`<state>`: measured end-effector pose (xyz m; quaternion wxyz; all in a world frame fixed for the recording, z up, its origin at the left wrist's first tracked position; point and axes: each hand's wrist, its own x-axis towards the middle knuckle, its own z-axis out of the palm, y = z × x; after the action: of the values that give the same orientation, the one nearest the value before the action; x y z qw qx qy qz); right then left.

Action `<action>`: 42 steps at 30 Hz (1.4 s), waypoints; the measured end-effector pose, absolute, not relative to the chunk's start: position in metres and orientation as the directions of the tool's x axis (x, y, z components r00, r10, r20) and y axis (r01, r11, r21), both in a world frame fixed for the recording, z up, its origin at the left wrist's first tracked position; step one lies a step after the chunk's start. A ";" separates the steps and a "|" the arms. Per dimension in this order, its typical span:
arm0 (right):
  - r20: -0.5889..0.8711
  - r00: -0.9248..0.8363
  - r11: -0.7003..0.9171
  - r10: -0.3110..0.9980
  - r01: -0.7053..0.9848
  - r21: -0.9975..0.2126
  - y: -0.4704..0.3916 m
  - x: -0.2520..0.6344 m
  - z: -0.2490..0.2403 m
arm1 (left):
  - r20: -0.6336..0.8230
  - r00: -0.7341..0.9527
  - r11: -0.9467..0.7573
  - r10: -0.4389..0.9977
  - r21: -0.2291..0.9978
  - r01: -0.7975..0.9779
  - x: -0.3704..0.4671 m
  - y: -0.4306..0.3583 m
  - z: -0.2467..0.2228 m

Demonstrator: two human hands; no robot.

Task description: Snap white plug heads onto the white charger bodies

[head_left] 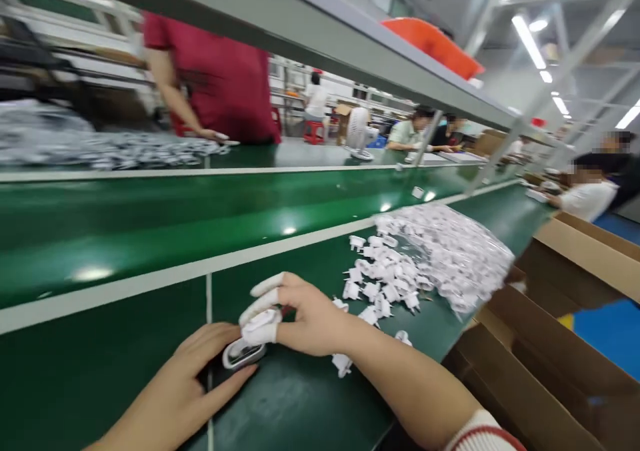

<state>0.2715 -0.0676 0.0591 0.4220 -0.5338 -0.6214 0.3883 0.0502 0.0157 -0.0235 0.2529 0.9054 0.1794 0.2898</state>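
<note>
White-rimmed oval casing (243, 355) is sitting between thumb and fingers of the left hand (187, 374), which is gripping it narrowly. Just above the casing, the right hand (307, 317) is pinching a white piece (267, 317); white plugs (385, 277) are lying to that hand's right.

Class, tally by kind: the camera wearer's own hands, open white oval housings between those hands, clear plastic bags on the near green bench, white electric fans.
Wearer's left hand and right hand: 2
Open white oval housing: 1
Clear plastic bag: 1
White electric fan: 1
Total: 5
</note>
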 end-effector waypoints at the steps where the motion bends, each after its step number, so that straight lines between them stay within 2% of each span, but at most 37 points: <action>1: 0.104 -0.093 0.129 0.990 0.331 -0.935 -0.068 0.270 0.057 | 0.419 0.759 -0.786 0.499 0.587 0.194 0.046 0.014 -0.023; 4: 0.124 -0.080 0.145 0.989 0.355 -0.924 -0.070 0.261 0.053 | 0.382 0.765 -0.742 0.518 0.646 0.180 0.048 0.014 -0.017; 10: 0.126 -0.042 0.132 0.991 0.375 -0.918 -0.070 0.253 0.055 | 0.344 0.796 -0.709 0.498 0.689 0.146 0.050 0.013 -0.005; 14: 0.169 -0.005 0.151 0.986 0.475 -0.867 -0.069 0.256 0.055 | 0.333 0.803 -0.694 0.495 0.708 0.134 0.048 0.013 -0.005; 17: 0.215 -0.018 0.191 0.976 0.532 -0.825 -0.068 0.257 0.052 | 0.298 0.811 -0.671 0.503 0.726 0.150 0.048 0.014 -0.006; 23: 0.217 -0.082 0.228 0.973 0.513 -0.827 -0.068 0.256 0.047 | 0.294 0.815 -0.663 0.499 0.735 0.140 0.048 0.015 -0.004; 29: 0.151 0.088 0.093 0.985 0.469 -0.878 -0.064 0.255 0.048 | 0.309 0.798 -0.640 0.518 0.758 0.122 0.046 0.019 -0.006; 34: 0.095 0.077 0.051 0.993 0.447 -0.893 -0.065 0.251 0.052 | 0.297 0.788 -0.622 0.539 0.771 0.135 0.045 0.019 -0.006; 37: 0.172 0.036 0.130 0.984 0.513 -0.849 -0.067 0.249 0.052 | 0.294 0.790 -0.619 0.537 0.774 0.132 0.044 0.019 -0.006; 42: 0.381 -0.141 0.379 0.914 0.635 -0.673 -0.069 0.247 0.056 | 0.294 0.792 -0.601 0.535 0.791 0.113 0.043 0.020 -0.005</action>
<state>0.2475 -0.0693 0.0559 0.3888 -0.5278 -0.7336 0.1791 0.0430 0.0195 -0.0054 0.4045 0.8557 0.1893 0.2613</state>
